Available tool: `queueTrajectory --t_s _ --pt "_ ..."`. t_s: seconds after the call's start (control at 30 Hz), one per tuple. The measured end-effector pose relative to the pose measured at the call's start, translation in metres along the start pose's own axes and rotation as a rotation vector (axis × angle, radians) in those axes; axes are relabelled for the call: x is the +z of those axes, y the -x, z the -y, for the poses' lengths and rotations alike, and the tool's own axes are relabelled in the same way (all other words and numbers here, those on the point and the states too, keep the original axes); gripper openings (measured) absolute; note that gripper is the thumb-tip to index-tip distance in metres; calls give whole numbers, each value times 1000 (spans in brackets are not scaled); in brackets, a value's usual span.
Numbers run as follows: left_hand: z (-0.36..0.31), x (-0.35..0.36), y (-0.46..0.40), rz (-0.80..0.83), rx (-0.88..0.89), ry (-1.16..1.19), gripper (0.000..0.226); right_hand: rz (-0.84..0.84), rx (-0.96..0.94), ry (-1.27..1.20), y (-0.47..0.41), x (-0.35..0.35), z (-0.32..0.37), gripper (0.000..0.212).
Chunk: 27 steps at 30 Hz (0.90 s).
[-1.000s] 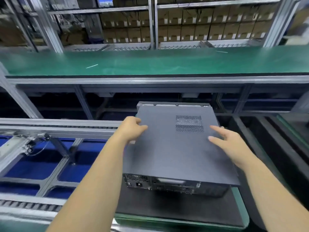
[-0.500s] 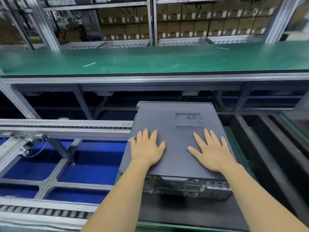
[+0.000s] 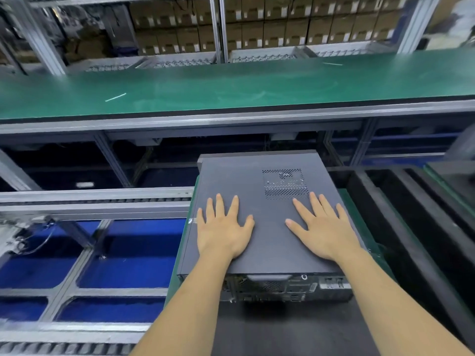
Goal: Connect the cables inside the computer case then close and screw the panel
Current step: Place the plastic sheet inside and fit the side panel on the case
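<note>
Side panel [image 3: 267,201], frame centre: slid farther forward on computer case [image 3: 290,287]; left hand [image 3: 222,232], right hand [image 3: 325,231] pressing flat, fingers straight, gripping nothing. Screwing pending.

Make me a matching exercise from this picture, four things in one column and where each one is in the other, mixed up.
Things:
1. left hand
2. right hand
3. vent grille
4. rear ports

Places:
A. case's near end face, below the panel edge
B. flat on the panel, by its left edge
C. panel's far right part
D. flat on the panel, just below the grille

Pairs: 1-B, 2-D, 3-C, 4-A
</note>
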<state>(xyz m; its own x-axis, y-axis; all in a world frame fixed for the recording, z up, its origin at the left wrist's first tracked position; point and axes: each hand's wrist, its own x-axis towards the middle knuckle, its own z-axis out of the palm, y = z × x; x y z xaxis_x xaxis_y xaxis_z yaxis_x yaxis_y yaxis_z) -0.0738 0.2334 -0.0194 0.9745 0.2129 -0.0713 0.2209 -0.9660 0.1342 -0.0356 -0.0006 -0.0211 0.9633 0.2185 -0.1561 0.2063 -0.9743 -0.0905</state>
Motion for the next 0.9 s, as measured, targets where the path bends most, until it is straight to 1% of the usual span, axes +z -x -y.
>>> queueTrajectory --t_s 0.17,0.27,0.33,0.43,0.5,0.53,0.57,0.6,0.63,0.67,0.7,0.73,0.77,0.8,0.83,0.87,0.9 --pt "1 2 2 -9 2 14 72 -5 -13 -9 1 2 -4 81" --pt "0 8 1 -48 -13 13 75 -33 -13 3 -1 9 -6 86" --pt "-3 8 -11 -44 -20 9 77 -44 -1 9 -13 6 -7 83" --pt "-11 0 -29 -28 -3 8 72 4 -1 -12 -28 -8 -11 80" --pt "-3 -8 -40 -75 19 -15 66 -13 -9 -28 -31 -10 -11 89" --pt "6 -10 -44 -112 0 -23 66 -44 20 -45 -32 -10 -12 94" --pt "16 -13 -46 -120 -62 -9 70 -78 100 -65 -32 -9 -15 97" --pt "24 -15 -48 -93 -163 64 78 -93 228 -98 -33 -8 -19 99" --pt "30 -16 -49 -42 -272 177 88 -73 363 -162 -34 -11 -26 101" --pt "32 -16 -50 6 -354 271 95 -19 455 -250 -36 -15 -33 101" --pt "31 -14 -49 24 -376 272 97 36 493 -327 -37 -18 -39 99" --pt "27 -13 -47 17 -368 219 96 50 498 -328 -38 -18 -42 95" --pt "24 -11 -47 -6 -356 170 95 6 475 -237 -40 -15 -42 91" --pt "20 -9 -50 -34 -333 130 93 -79 420 -95 -45 -12 -40 84" --pt "17 -8 -57 -47 -301 104 92 -155 325 8 -55 -12 -35 77" --pt "15 -8 -66 -41 -254 83 90 -186 228 26 -68 -18 -30 72" --pt "10 -10 -78 -18 -204 74 89 -187 163 -11 -83 -26 -25 70"
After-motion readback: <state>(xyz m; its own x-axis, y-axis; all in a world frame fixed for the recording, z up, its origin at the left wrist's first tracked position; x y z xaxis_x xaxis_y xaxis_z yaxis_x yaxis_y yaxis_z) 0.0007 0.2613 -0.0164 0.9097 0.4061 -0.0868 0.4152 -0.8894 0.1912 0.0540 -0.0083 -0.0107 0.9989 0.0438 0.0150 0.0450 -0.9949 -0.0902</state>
